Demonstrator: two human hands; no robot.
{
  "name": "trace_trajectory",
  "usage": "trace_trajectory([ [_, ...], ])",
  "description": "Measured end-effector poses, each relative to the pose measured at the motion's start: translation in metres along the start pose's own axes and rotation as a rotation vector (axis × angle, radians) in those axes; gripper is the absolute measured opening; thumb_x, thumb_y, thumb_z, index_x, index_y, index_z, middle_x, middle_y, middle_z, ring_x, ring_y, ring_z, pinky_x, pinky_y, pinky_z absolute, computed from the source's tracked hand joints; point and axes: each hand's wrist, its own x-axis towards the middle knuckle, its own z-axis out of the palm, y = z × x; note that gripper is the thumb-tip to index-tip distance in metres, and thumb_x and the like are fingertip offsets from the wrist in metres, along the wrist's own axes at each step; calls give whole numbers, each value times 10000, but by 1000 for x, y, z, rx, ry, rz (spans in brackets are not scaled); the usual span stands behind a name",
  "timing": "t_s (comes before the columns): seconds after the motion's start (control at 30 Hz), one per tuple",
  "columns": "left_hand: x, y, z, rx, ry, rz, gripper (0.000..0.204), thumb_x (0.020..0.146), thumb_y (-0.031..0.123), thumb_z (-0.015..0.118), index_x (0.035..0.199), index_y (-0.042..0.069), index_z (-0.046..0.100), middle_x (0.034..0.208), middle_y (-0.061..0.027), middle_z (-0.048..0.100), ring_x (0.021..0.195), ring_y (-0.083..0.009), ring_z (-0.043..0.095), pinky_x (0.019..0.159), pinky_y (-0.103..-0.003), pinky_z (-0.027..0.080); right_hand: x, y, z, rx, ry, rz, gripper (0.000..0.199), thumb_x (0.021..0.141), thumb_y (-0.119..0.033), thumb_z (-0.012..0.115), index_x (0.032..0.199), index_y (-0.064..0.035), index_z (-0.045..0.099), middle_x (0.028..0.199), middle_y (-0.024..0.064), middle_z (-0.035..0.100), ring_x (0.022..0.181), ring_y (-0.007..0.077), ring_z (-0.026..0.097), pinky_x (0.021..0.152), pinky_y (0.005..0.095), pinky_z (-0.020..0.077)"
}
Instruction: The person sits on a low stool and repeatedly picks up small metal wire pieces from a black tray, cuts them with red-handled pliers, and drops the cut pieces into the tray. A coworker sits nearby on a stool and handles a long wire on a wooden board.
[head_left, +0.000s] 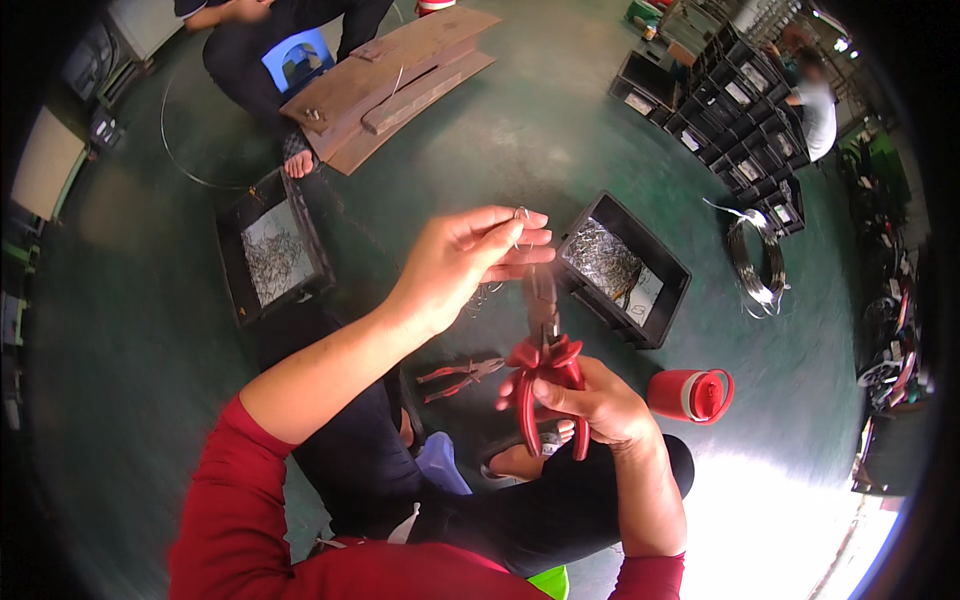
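My left hand (480, 248) pinches a small bent wire piece (522, 216) between thumb and forefinger, the other fingers stretched out to the right. Red-handled pliers (545, 345) are gripped in my right hand (600, 400), their jaws pointing up and ending just below the left fingertips. To the right of the jaws stands a black crate (655, 325) with many shiny wire pieces (605, 262). A second pair of red-handled pliers (462, 377) lies on the floor below my left wrist. Some thin wire pieces (484, 294) show under my left hand, partly hidden.
Another black crate (232, 262) with wire pieces stands at left. A red lidded cup (692, 396) sits beside my right knee. A wire coil (757, 262) and stacked black crates (735, 110) are farther right. Ahead, a person sits by a rusty metal beam (425, 50); another person works at far right.
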Motion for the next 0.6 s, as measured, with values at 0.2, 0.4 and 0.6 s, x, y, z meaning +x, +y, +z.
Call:
trace_trajectory([
  [0.2, -4, -2, 12, 54, -60, 108, 315, 1020, 210, 458, 1212, -9, 579, 1159, -142, 638, 1098, -282, 631, 910, -377, 527, -2, -6, 4, 193, -114, 59, 656, 894, -299, 669, 1367, 54, 383, 1217, 198, 583, 1148, 341, 581, 920, 487, 508],
  [0.4, -6, -5, 12, 138, -74, 192, 293, 1028, 177, 429, 1196, -12, 579, 1174, -136, 631, 1117, -273, 618, 931, -378, 521, -4, -8, 6, 236, -158, 47, 658, 907, -306, 642, 1375, 62, 361, 1266, 238, 544, 1193, 391, 544, 920, 535, 499],
  [0.6, -6, -10, 11, 258, -141, 330, 291, 1030, 164, 418, 1197, -11, 578, 1195, -146, 623, 1138, -249, 605, 944, -369, 512, -7, -7, 3, 282, -155, 35, 599, 920, -294, 628, 1338, 65, 394, 1178, 210, 579, 1102, 346, 596, 869, 481, 528],
])
